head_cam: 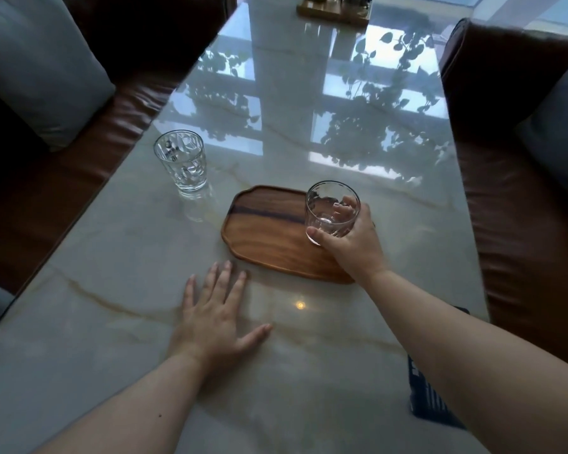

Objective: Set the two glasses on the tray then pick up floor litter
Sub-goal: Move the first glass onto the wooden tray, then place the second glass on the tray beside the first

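A wooden tray (263,234) lies in the middle of the glossy marble table (112,322). My right hand (354,244) grips a short clear glass (332,211) at the tray's right end; whether its base touches the wood I cannot tell. A taller faceted clear glass (182,163) stands on the table, left of and beyond the tray, apart from it. My left hand (212,314) rests flat on the table, fingers spread, just in front of the tray's near left corner, holding nothing. No floor litter is in sight.
Brown leather sofas (105,132) with grey cushions (36,70) flank the table on both sides. A second wooden tray (332,13) with items sits at the far end. A dark striped object (430,398) lies under my right forearm at the table's near right edge.
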Demonstrator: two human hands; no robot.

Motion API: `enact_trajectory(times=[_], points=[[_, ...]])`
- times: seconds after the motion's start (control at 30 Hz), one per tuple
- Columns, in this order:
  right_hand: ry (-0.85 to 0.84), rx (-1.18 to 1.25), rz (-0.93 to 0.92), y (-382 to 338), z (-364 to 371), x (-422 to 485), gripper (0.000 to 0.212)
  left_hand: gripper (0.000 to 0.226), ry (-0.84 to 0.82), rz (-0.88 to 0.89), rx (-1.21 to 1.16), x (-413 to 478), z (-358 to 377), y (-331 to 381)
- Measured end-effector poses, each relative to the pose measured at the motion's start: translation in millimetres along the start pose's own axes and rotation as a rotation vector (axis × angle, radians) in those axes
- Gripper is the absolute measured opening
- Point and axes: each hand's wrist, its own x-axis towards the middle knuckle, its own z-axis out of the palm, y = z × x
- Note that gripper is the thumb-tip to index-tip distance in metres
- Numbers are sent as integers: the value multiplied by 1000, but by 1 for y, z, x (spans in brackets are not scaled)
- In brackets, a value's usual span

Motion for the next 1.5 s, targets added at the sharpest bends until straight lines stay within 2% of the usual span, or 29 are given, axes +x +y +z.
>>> enact_trajectory(times=[0.33,0.47,0.57,0.67,0.73,0.83,0.9,0.97,1.03,1.2,1.37,1.5], points=[[-38,-39,26,-1,3,-1,86,99,36,10,-1,1,3,-3],[16,-87,38,4,-1,-29,103,99,61,15,8,1,4,-3],[31,-217,-134,13,-1,-82,83,95,41,20,-7,1,4,-4],[-96,-377,-311,22,5,-129,67,87,36,21,-99,-1,0,-5],[-187,-547,-401,31,9,-136,62,81,58,29,-248,-1,-7,-11],[-332,-800,-485,32,14,-133,66,68,129,19,-428,6,-23,-37],[-374,-884,-483,33,16,-131,71,67,194,-60,-473,19,-39,-57],[-399,-925,-465,35,19,-130,76,77,206,-199,-532,42,-56,-76],[-397,-937,-477,38,20,-128,78,96,201,-296,-639,71,-69,-92],[-407,-951,-482,39,20,-126,79,128,285,-319,-853,129,-88,-108],[-389,-931,-489,41,20,-126,78,136,396,-318,-1017,163,-81,-101],[-390,-927,-496,40,22,-127,78,136,517,-344,-981,183,-72,-103]])
